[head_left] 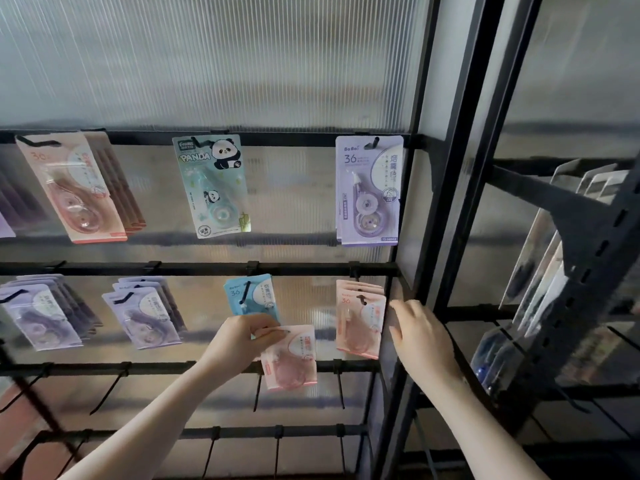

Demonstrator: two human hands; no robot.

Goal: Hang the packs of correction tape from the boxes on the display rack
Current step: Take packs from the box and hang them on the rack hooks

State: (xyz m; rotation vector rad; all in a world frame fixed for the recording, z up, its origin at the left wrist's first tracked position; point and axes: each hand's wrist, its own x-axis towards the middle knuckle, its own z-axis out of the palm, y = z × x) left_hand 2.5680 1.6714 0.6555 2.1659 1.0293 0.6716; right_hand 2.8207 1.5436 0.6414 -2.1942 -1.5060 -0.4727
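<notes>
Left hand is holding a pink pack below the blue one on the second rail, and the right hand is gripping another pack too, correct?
Not quite. The head view shows the right hand holding no pack; its fingers are loose beside the hanging pink packs. The rest stands: the left hand pinches a pink pack below the blue pack.

I read the scene as dim and backlit: soft daylight diffuses through the ribbed translucent panel [214, 64] behind the display rack [207, 268], leaving its bars near-silhouette. Below that panel detail softens, and wide-angle distortion bows the uprights right of it.
</notes>
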